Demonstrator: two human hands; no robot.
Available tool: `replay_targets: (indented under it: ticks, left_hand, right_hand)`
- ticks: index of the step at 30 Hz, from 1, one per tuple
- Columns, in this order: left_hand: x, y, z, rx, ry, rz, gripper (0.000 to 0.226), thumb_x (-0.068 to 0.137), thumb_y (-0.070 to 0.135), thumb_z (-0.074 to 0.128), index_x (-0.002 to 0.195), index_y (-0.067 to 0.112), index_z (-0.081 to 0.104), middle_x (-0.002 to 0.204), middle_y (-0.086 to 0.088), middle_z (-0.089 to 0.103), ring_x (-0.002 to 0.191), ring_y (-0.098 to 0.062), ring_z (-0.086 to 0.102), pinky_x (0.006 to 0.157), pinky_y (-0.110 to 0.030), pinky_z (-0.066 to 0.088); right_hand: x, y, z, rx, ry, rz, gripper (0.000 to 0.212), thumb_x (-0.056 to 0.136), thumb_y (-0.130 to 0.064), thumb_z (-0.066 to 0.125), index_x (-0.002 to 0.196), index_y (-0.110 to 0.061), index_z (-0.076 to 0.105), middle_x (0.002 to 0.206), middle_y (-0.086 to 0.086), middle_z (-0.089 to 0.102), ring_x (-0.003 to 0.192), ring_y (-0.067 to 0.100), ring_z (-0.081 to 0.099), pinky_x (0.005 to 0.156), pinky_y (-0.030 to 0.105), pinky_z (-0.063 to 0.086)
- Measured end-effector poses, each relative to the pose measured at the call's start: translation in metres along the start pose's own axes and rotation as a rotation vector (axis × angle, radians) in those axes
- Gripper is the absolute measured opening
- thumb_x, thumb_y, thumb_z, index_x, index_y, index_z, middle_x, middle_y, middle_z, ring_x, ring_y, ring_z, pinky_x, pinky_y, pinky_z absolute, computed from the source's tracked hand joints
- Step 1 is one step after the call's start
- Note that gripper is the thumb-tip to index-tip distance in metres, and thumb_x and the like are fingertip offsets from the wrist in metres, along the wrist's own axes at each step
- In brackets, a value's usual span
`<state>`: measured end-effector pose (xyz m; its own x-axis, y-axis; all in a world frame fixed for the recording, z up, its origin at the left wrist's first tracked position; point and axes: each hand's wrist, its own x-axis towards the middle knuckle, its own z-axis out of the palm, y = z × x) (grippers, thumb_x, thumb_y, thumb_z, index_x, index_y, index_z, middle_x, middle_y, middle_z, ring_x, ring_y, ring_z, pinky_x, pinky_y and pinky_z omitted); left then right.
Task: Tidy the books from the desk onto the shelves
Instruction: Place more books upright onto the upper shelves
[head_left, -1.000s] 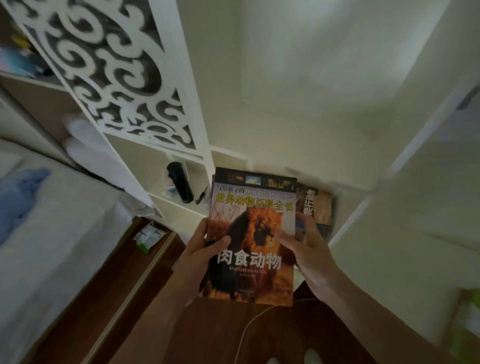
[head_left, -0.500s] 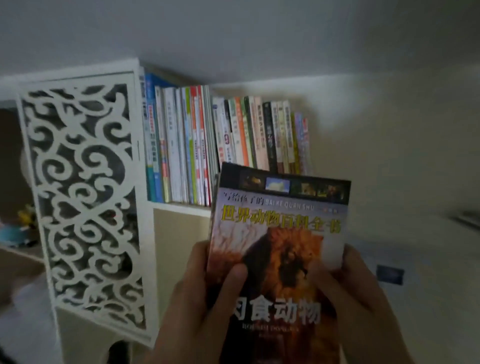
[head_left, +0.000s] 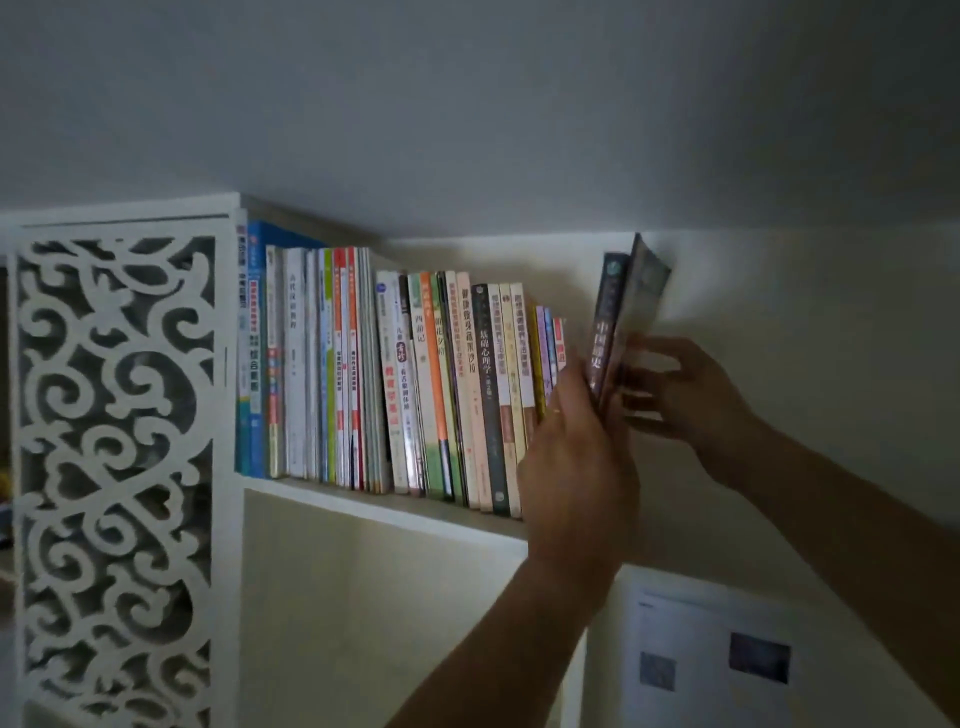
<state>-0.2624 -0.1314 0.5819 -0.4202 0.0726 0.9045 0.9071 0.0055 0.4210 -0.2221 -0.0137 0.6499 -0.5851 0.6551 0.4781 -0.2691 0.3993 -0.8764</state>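
Two thin books (head_left: 621, 312) stand upright and edge-on, held between my hands at the right end of the top shelf (head_left: 384, 506). My left hand (head_left: 576, 457) grips their spine side from the left. My right hand (head_left: 675, 387) holds them from the right with curled fingers. A row of several upright books (head_left: 395, 384) fills the shelf to the left, ending just beside my left hand. The bottoms of the held books are hidden by my hands.
A white carved lattice panel (head_left: 117, 467) closes the shelf unit on the left. Below the shelf is an open white compartment (head_left: 374, 618). A sheet with small pictures (head_left: 711, 660) hangs on the wall at lower right. The ceiling is close above.
My view has risen from the desk to the top shelf. The books, held flat with the cover toward me before, are now turned edge-on and lifted to the right end of the row.
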Motion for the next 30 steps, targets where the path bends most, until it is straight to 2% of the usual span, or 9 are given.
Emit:
replay_targets:
  ticks: [4,8,10,13,18,21,25,27,30]
  left_hand:
    - [-0.01,-0.011,0.009,0.152,-0.087,0.006,0.029,0.107,0.042,0.039,0.129,0.022,0.038,0.098,0.004,0.07,0.074,-0.012,0.071,0.055,-0.016,0.047]
    - [-0.01,-0.02,0.007,0.403,-0.176,0.062,0.034,0.1,0.049,0.048,0.118,0.021,0.044,0.074,0.006,0.068,0.051,-0.009,0.065,0.04,-0.022,0.043]
    - [-0.006,-0.023,0.003,0.508,-0.183,0.072,0.037,0.096,0.053,0.052,0.108,0.018,0.052,0.054,0.005,0.06,0.035,-0.01,0.055,0.033,-0.023,0.035]
    - [-0.003,-0.028,0.002,0.619,-0.135,0.082,0.04,0.097,0.054,0.045,0.103,0.015,0.056,0.045,0.002,0.054,0.029,-0.014,0.049,0.036,-0.023,0.028]
    - [-0.004,-0.028,0.008,0.605,-0.168,0.023,0.045,0.087,0.046,0.069,0.116,0.011,0.062,0.045,0.002,0.056,0.03,-0.014,0.051,0.032,-0.026,0.035]
    - [-0.003,-0.031,0.008,0.585,-0.137,0.015,0.047,0.091,0.047,0.055,0.115,0.009,0.065,0.044,0.001,0.056,0.03,-0.014,0.052,0.031,-0.026,0.036]
    - [-0.01,-0.039,0.007,0.458,-0.228,0.001,0.046,0.097,0.053,0.046,0.104,0.015,0.07,0.059,0.005,0.063,0.039,-0.011,0.055,0.036,-0.024,0.04]
    - [-0.018,-0.047,0.007,0.412,-0.26,0.013,0.045,0.101,0.051,0.043,0.114,0.02,0.073,0.081,0.005,0.073,0.053,-0.01,0.063,0.044,-0.022,0.043]
    - [-0.025,-0.057,0.003,0.156,-0.321,0.026,0.048,0.104,0.061,0.031,0.132,0.034,0.06,0.1,0.009,0.078,0.071,-0.005,0.073,0.06,-0.021,0.06]
  right_hand:
    - [0.013,0.022,-0.003,-0.103,-0.072,0.105,0.033,0.094,-0.027,0.068,0.125,-0.022,0.06,0.104,0.006,0.076,0.089,0.021,0.075,0.064,0.028,0.055]
    - [0.016,0.04,0.014,-0.172,-0.149,0.149,0.013,0.097,-0.019,0.057,0.107,-0.021,0.065,0.087,0.003,0.071,0.066,0.011,0.066,0.055,0.021,0.049]
    - [0.019,0.054,0.018,-0.225,-0.086,0.093,0.018,0.091,-0.038,0.061,0.105,-0.028,0.067,0.092,0.002,0.074,0.077,0.013,0.07,0.07,0.03,0.056]
    - [0.026,0.08,0.004,-0.345,-0.138,0.019,0.042,0.079,-0.07,0.057,0.114,-0.046,0.063,0.107,-0.002,0.074,0.098,0.02,0.072,0.09,0.048,0.056]
    - [0.011,0.061,0.003,-0.206,-0.131,0.066,0.037,0.089,-0.033,0.072,0.124,-0.023,0.062,0.097,0.01,0.075,0.086,0.025,0.075,0.085,0.044,0.059]
    - [-0.002,0.05,0.004,-0.069,-0.177,0.042,0.031,0.089,-0.024,0.072,0.119,-0.019,0.069,0.102,0.008,0.077,0.094,0.023,0.075,0.094,0.046,0.057]
    - [-0.023,0.029,0.009,-0.095,-0.216,-0.207,0.024,0.08,-0.044,0.074,0.104,-0.041,0.076,0.106,-0.011,0.076,0.098,0.005,0.072,0.086,0.025,0.055]
    - [-0.032,0.026,0.009,-0.19,-0.265,-0.256,0.05,0.069,-0.059,0.084,0.115,-0.052,0.067,0.113,-0.022,0.072,0.101,-0.002,0.069,0.086,0.025,0.054]
    - [-0.036,0.034,0.003,-0.31,-0.249,-0.315,0.078,0.065,-0.059,0.085,0.136,-0.045,0.055,0.123,-0.026,0.067,0.111,-0.004,0.064,0.094,0.031,0.056]
